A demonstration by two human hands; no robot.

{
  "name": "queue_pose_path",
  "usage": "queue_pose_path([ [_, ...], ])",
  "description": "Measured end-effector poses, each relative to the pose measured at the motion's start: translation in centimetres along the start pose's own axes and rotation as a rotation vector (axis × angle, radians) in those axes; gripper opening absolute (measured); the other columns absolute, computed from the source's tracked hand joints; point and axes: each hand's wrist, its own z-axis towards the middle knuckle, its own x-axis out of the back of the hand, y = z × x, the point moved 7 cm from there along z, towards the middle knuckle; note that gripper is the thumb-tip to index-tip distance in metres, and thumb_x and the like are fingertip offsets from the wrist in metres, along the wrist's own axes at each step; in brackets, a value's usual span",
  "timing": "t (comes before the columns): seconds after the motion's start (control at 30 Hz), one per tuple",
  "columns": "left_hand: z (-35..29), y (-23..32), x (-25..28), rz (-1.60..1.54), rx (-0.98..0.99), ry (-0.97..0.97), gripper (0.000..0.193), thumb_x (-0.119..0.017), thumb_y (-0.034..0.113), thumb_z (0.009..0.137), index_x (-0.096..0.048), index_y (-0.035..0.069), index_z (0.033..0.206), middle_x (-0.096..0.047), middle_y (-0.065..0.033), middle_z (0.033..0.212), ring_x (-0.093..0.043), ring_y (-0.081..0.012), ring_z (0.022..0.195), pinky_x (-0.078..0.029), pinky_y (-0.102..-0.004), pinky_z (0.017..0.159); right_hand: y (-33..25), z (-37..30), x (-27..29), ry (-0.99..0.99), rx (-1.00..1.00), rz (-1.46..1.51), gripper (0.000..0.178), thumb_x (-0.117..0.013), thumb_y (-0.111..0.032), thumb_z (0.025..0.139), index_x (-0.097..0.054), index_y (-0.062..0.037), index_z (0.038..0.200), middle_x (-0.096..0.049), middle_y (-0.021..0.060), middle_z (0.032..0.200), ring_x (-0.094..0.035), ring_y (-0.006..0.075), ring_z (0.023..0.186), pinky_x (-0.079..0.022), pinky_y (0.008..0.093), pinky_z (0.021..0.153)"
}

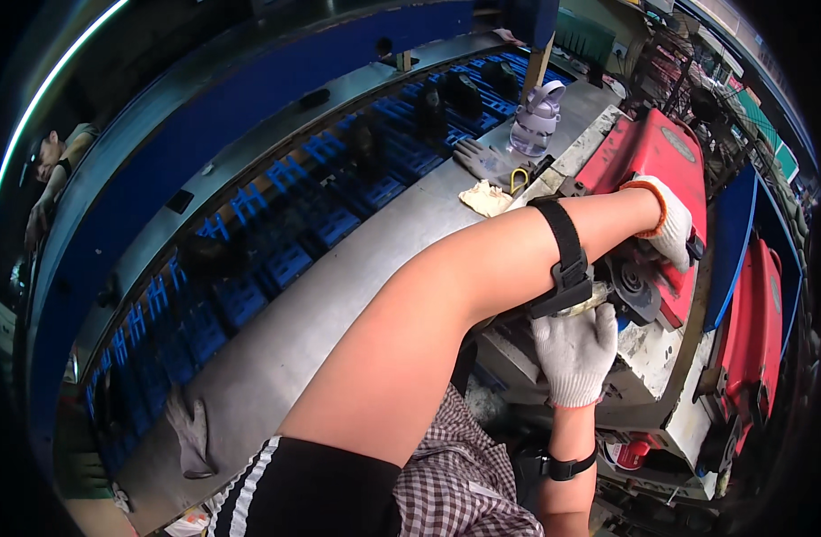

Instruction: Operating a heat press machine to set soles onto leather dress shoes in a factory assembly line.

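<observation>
My left arm reaches across to the right. My left hand (672, 225), in a white knit glove with an orange cuff, is closed at the near end of a red moulded panel (621, 154). A dark piece shows at its fingers, too hidden to name. Closer to me, my right hand (575, 353), also in a white glove, is wrapped around the body of what looks like an angle grinder. The round grey disc of this grinder (637, 292) sits just below my left hand, beside the panel's lower end. My left forearm and its black strap hide part of the tool.
A metal bench (339, 259) runs along the left, with a lilac bottle (536, 121), grey gloves (482, 161) and a pale cloth (485, 199). Blue slatted racking (276, 179) lies beyond. Another red panel (752, 331) stands at right. A person (57, 170) is at far left.
</observation>
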Motion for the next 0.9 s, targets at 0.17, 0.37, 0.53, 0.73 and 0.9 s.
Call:
queue_pose_path([
  [0.17,-1.6,0.5,0.2,0.107,0.052,0.098,0.056,-0.066,0.063,0.080,-0.082,0.016,0.104,-0.079,-0.0080,0.098,-0.074,-0.0275,0.092,-0.056,-0.0405,0.084,-1.3,-2.3,-0.7,-0.006,0.001,-0.009,0.050,-0.062,-0.041,0.101,-0.055,-0.0105,0.141,-0.064,0.0054,0.122,-0.059,0.0257,0.113,-0.045,0.0483,0.101],
  [0.37,-2.3,1.2,0.2,0.165,0.009,0.210,0.056,-0.064,0.061,0.082,-0.079,0.018,0.116,-0.079,-0.0106,0.107,-0.075,-0.0313,0.097,-0.057,-0.0435,0.086,-7.0,-7.8,-1.3,0.045,0.118,0.127,0.057,-0.052,-0.051,0.108,-0.056,0.0043,0.120,-0.049,0.0011,0.091,-0.043,0.0133,0.073,-0.038,0.0311,0.069],
  [0.53,-3.5,1.6,-0.1,0.219,-0.001,0.392,0.046,-0.064,0.057,0.085,-0.079,0.021,0.109,-0.079,-0.0101,0.102,-0.075,-0.0308,0.096,-0.057,-0.0463,0.083,-13.0,-13.5,2.1,0.414,0.508,-0.788,0.054,-0.046,-0.043,0.111,-0.053,0.0016,0.140,-0.054,0.0024,0.087,-0.049,0.0140,0.068,-0.043,0.0282,0.063],
  [0.73,-4.0,1.2,-0.2,0.218,0.012,0.515,0.040,-0.066,0.054,0.085,-0.079,0.021,0.104,-0.078,-0.0103,0.097,-0.075,-0.0315,0.094,-0.055,-0.0473,0.082,-21.8,-20.1,0.6,0.778,1.087,-1.772,0.034,-0.053,-0.003,0.106,-0.062,0.0048,0.138,-0.064,0.0106,0.119,-0.061,0.0143,0.103,-0.050,0.0306,0.097],
  [0.9,-4.9,2.5,0.3,0.256,0.057,0.550,0.040,-0.065,0.056,0.084,-0.080,0.023,0.100,-0.078,-0.0097,0.092,-0.076,-0.0304,0.091,-0.053,-0.0499,0.077,-29.8,-28.0,-2.5,0.935,1.393,-2.208,0.036,-0.054,-0.014,0.109,-0.062,0.0039,0.139,-0.066,0.0180,0.139,-0.064,0.0271,0.126,-0.046,0.0374,0.110],
])
